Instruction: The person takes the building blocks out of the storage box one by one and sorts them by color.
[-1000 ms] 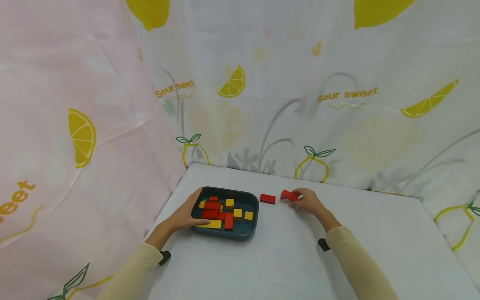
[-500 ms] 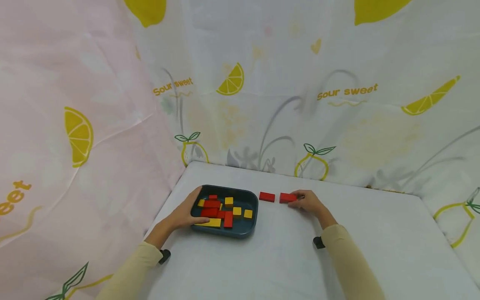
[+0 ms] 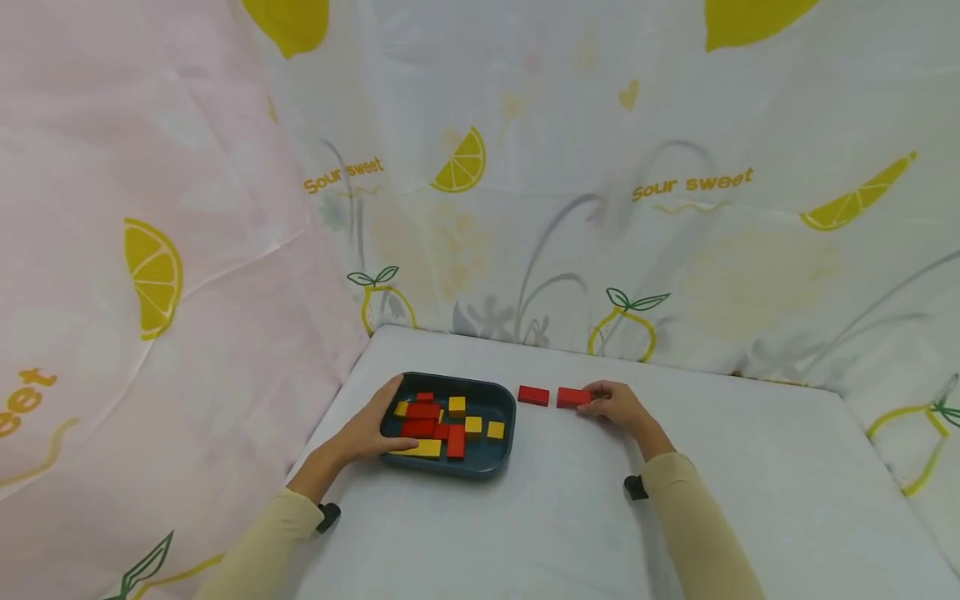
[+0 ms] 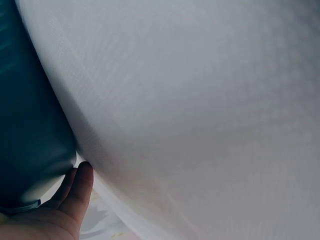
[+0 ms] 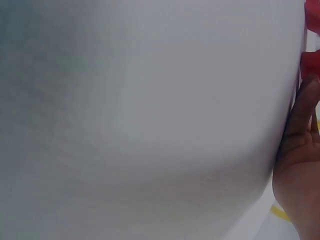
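Observation:
A dark blue-green tray [image 3: 477,472] holds red and yellow blocks, some of them stacked. My left hand [image 3: 366,430] grips the tray's left end, its thumb lying over the near rim by a long yellow block [image 3: 428,449]. In the left wrist view the fingers [image 4: 81,190] lie against the tray's outer wall. To the right of the tray, my right hand [image 3: 617,405] pinches the right end of a red rectangular block [image 3: 573,397] lying on the table. Left of it, across a small gap, lies another red rectangular block [image 3: 533,395].
A white cloth covers the table [image 3: 555,517]. Behind it hangs a lemon-patterned curtain [image 3: 480,250], with a pinkish curtain [image 3: 225,275] along the left side. The two red blocks lie near the table's back edge.
My right hand has lowered the tilted red block flat onto the table, in line with the other red block, and still holds it. The left hand has stayed on the tray.

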The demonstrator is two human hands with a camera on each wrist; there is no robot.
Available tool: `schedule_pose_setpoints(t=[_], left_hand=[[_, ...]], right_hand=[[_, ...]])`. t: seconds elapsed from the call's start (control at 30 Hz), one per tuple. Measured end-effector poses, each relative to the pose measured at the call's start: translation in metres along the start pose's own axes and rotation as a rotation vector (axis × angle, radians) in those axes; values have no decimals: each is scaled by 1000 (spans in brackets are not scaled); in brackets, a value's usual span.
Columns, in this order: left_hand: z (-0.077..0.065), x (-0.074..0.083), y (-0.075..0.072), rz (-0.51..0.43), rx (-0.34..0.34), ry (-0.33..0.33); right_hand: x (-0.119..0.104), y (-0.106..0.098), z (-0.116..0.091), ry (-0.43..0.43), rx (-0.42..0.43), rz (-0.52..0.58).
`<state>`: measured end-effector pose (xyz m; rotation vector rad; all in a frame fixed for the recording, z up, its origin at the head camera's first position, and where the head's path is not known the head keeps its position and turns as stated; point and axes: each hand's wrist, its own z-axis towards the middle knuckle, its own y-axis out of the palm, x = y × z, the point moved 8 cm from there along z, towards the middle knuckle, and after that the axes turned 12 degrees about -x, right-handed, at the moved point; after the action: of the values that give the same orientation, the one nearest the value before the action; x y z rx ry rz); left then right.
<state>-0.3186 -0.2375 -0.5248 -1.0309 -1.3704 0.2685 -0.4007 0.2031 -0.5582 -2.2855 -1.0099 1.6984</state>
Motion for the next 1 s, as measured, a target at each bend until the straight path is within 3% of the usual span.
schedule_pose_setpoints(t=[0.23, 0.77, 1.0], left_hand=[[1, 1, 1, 25, -6, 1], [1, 3, 1, 9, 6, 13], [0, 3, -1, 50, 17, -5]], right_hand=[[3, 2, -2, -7, 56, 13], [-9, 9, -5, -45, 112, -33], [-12, 10, -6, -50, 116, -47]])
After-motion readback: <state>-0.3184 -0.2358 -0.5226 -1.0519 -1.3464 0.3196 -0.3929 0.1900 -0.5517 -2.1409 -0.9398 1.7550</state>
